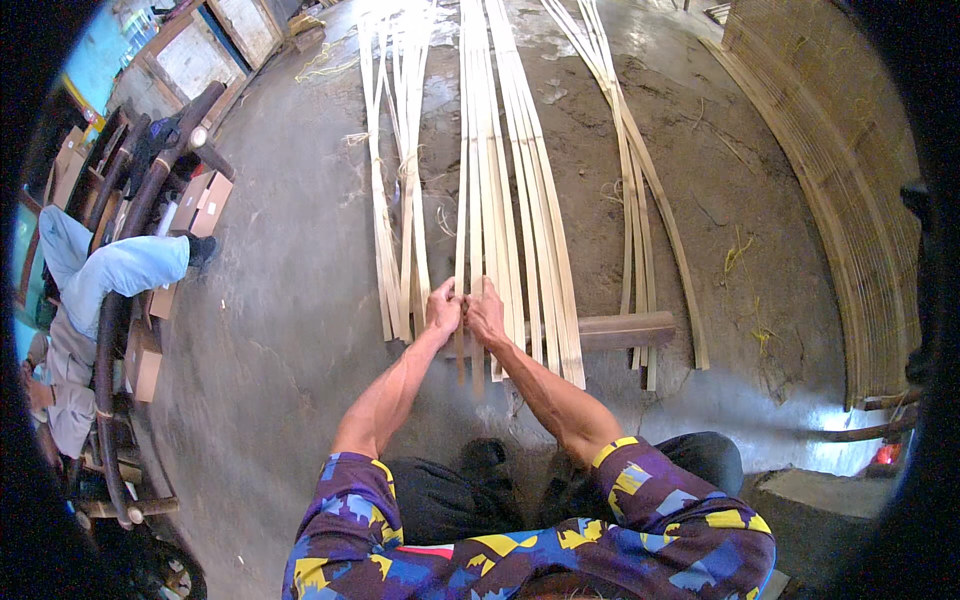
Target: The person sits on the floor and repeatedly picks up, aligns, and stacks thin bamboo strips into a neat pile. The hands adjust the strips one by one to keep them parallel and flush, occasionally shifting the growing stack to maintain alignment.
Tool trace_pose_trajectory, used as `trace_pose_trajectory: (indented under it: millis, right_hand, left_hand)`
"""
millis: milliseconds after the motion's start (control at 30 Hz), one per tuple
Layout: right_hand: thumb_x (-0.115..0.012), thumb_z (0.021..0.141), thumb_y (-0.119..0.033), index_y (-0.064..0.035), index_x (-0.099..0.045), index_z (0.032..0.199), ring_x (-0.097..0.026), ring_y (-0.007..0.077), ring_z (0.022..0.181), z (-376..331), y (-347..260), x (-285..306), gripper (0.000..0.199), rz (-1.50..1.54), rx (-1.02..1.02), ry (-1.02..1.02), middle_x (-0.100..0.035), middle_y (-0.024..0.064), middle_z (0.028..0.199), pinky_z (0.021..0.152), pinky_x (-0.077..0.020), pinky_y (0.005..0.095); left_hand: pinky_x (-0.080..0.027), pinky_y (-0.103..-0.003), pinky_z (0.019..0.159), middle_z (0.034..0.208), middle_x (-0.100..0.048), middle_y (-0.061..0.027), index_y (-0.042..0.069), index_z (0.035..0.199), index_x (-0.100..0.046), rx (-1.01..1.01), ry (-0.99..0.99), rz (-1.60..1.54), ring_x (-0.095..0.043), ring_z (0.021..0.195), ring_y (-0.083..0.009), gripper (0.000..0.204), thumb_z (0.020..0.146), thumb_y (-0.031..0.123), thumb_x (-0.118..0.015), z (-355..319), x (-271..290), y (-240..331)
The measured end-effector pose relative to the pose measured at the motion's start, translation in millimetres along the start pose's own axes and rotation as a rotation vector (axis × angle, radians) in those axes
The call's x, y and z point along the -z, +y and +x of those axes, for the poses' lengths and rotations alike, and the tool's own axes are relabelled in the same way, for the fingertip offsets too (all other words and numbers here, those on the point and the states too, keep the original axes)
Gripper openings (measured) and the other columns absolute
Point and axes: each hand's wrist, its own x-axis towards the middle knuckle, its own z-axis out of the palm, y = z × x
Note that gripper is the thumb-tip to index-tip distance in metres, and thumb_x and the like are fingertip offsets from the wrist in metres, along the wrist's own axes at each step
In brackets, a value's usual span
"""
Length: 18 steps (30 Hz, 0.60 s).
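Observation:
Long pale bamboo strips point(520, 200) run away from me over the floor, side by side. Closed around the near part of a narrow strip point(461, 210) is my left hand point(443, 307). Right beside it, my right hand point(486, 313) grips a neighbouring strip point(477, 375), its near end sticking out toward me below the fingers. Both hands are close together, and the fingertips are partly hidden. Under the strips' near ends lies a wooden block point(625, 331), mostly covered in the middle.
More strips point(385, 240) lie to the left, others point(640, 230) to the right. A large slatted bamboo panel point(840, 200) spans the right side. At left, a person in light blue trousers point(140, 265) sits on a bamboo bench point(108, 370) near cardboard boxes point(205, 205). Yellow string point(737, 250) lies on the floor.

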Motion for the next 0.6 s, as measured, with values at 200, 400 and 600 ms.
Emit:
trace_pose_trajectory:
  millis: [200,400,600]
  right_hand:
    - [-0.051,0.075,-0.008,0.0033,-0.044,0.098,-0.048,0.0396,0.087,12,-2,11,0.027,-0.349,0.187,-0.09,-0.049,0.0237,0.091,0.074,-0.0414,0.0443]
    - [-0.053,0.074,-0.013,0.0032,-0.045,0.104,-0.045,0.0343,0.098,17,1,20,0.035,-0.591,0.318,-0.058,-0.047,0.0205,0.105,0.08,-0.0388,0.0441]
    - [-0.048,0.079,-0.025,0.0013,-0.043,0.116,-0.038,0.0291,0.113,0,19,34,0.045,-0.803,0.455,-0.028,-0.043,0.0125,0.12,0.089,-0.0301,0.0466]
  left_hand:
    - [-0.043,-0.025,0.073,0.097,-0.061,-0.0091,0.0,0.116,-0.048,0.248,-0.094,-0.187,-0.056,0.083,-0.0141,0.035,0.081,0.004,-0.052,9,-2,7]
    - [-0.045,-0.025,0.069,0.093,-0.062,-0.0089,-0.003,0.107,-0.055,0.24,-0.149,-0.258,-0.056,0.079,-0.0125,0.029,0.078,0.003,-0.055,14,-12,3]
    - [-0.046,-0.026,0.07,0.094,-0.062,-0.0114,-0.005,0.107,-0.053,0.245,-0.074,-0.21,-0.056,0.08,-0.0134,0.033,0.075,0.0,-0.058,17,-21,4]
